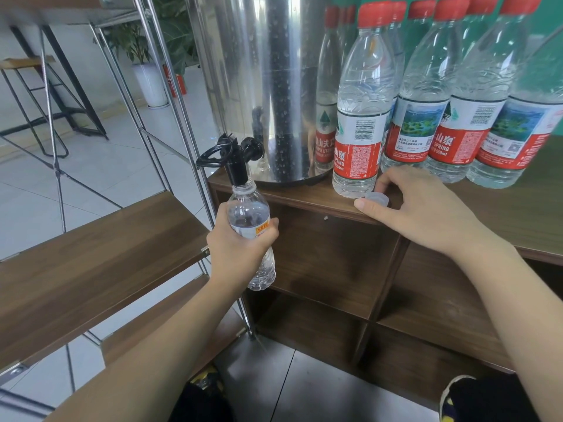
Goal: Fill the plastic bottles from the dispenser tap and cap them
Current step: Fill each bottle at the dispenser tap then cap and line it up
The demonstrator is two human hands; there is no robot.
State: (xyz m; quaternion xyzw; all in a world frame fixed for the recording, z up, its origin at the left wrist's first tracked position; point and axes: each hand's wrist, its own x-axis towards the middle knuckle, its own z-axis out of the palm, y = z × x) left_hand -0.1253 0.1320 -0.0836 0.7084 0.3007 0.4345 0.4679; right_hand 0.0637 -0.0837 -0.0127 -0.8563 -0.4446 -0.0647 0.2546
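Left hand (240, 248): you grip the small bottle (248, 214), with its open mouth right under the tap (236, 166) to catch the water.
Right hand (426, 208): right of the tap, you pinch the clear cap (377, 198) on the wood top, ready for closing.

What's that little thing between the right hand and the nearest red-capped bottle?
A translucent cap on the wooden top, between thumb and fingers of the right hand, beside the red-capped bottle; head view.
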